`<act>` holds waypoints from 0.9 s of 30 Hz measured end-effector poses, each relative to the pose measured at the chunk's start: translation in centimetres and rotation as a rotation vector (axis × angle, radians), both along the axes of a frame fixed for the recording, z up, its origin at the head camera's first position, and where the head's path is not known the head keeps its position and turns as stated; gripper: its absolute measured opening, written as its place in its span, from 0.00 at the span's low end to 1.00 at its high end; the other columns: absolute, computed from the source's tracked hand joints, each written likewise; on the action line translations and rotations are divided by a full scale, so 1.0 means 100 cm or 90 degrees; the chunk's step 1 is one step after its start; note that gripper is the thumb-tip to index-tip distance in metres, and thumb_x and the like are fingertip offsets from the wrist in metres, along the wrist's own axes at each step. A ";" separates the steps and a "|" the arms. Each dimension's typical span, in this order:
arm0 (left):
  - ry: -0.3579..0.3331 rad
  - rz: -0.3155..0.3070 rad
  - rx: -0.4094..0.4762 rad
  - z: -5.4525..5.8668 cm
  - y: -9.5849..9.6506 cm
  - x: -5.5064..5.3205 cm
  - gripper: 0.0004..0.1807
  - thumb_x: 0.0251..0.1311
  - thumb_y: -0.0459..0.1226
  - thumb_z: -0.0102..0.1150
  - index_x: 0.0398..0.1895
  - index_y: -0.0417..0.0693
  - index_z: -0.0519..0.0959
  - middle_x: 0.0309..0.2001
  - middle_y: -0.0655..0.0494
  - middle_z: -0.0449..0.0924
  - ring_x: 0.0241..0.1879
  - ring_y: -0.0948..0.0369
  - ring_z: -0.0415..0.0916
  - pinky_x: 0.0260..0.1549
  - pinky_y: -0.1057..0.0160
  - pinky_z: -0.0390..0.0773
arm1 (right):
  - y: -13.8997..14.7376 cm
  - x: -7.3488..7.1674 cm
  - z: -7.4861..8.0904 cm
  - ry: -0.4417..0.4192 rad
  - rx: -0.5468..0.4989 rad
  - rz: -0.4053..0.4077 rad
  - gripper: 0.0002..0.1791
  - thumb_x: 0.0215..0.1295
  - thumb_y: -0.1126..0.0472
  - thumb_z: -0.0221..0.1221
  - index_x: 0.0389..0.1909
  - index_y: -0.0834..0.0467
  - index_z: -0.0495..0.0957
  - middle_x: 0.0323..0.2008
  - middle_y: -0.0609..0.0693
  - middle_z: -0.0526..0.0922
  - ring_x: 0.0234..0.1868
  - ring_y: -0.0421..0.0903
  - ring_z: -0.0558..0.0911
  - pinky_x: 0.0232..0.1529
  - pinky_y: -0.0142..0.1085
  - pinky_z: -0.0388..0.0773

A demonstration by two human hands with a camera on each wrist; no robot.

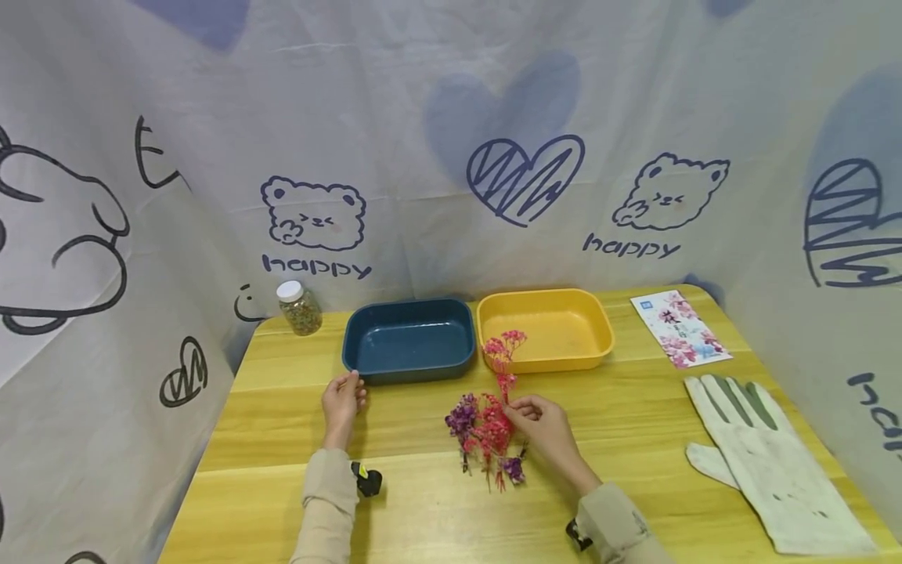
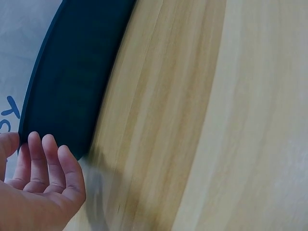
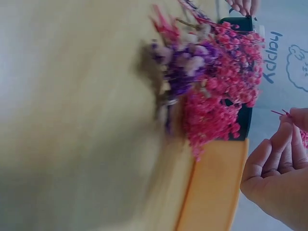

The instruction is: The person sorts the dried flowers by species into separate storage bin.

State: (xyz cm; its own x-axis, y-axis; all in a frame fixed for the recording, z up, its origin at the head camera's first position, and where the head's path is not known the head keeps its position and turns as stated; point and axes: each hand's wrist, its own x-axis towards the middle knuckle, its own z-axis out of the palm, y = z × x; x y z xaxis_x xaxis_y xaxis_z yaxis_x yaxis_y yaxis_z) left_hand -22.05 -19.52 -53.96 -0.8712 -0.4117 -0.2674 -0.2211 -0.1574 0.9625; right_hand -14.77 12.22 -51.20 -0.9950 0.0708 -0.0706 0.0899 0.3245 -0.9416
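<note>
My left hand is at the near left corner of a dark blue tray, its thumb and fingertips pinching the rim; the left wrist view shows the tray's outer side above the fingers. My right hand pinches the thin stem of a pink dried flower sprig between thumb and forefinger. The sprig's head points away from me and overlaps the yellow tray's near left corner in the head view. Beneath and left of that hand lies a bunch of dried flowers, pink and purple.
To the right of the blue tray stands a yellow tray. A white-lidded jar is at the back left. A floral packet and white-and-green gloves lie on the right. Printed cloth closes off the wooden table's back and sides.
</note>
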 end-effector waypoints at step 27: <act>0.008 0.005 0.019 -0.001 0.000 0.001 0.15 0.68 0.39 0.52 0.47 0.35 0.68 0.27 0.60 0.76 0.21 0.72 0.73 0.21 0.75 0.75 | -0.062 -0.086 0.020 0.056 0.071 0.062 0.06 0.63 0.62 0.62 0.33 0.61 0.82 0.28 0.52 0.82 0.29 0.43 0.78 0.34 0.35 0.78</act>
State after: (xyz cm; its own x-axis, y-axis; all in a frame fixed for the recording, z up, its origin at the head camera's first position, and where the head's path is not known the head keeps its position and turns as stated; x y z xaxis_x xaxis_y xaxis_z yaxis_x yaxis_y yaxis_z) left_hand -21.97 -19.55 -54.06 -0.8712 -0.4108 -0.2688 -0.2074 -0.1883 0.9600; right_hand -23.42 6.04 -49.22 -0.9995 -0.0232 0.0195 -0.0276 0.4301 -0.9024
